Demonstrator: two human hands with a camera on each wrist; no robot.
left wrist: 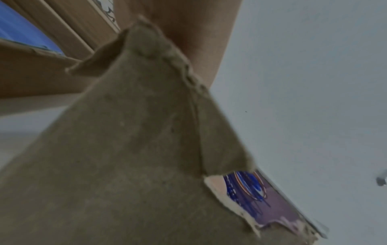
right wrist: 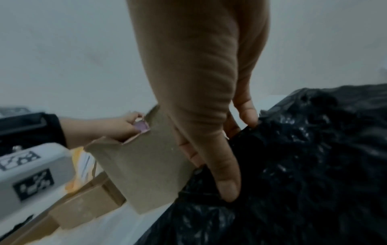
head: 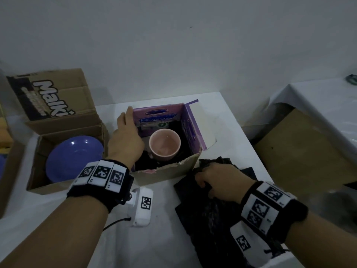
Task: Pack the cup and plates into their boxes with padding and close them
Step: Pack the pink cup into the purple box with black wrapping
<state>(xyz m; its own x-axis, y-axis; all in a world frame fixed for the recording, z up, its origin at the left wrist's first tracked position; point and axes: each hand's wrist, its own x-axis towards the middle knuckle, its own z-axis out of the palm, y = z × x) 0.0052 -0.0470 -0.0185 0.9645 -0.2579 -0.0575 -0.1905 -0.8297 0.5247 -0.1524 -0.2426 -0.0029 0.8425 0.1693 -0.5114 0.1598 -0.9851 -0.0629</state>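
Observation:
A pink cup (head: pixel 164 145) stands upright inside the open purple box (head: pixel 191 128) on dark padding. My left hand (head: pixel 125 136) lies along the box's left wall, and its fingers pinch the top corner of that wall; this hand (right wrist: pixel 117 127) also shows in the right wrist view. My right hand (head: pixel 218 182) grips a crumpled black padding sheet (head: pixel 208 213) on the table, just right of the box's torn front wall (right wrist: pixel 146 165). There the thumb and fingers (right wrist: pixel 228 190) dig into the black sheet (right wrist: pixel 303 165). A blue plate (head: pixel 74 157) lies in the open brown carton (head: pixel 63 128) at left.
The white table (head: pixel 58 219) ends close behind the boxes at a white wall. A brown box (head: pixel 301 149) sits lower at the right, beside a second cloth-covered table (head: pixel 328 105). Another carton (head: pixel 9 171) stands at the left edge. The left wrist view shows only torn cardboard (left wrist: pixel 125 149).

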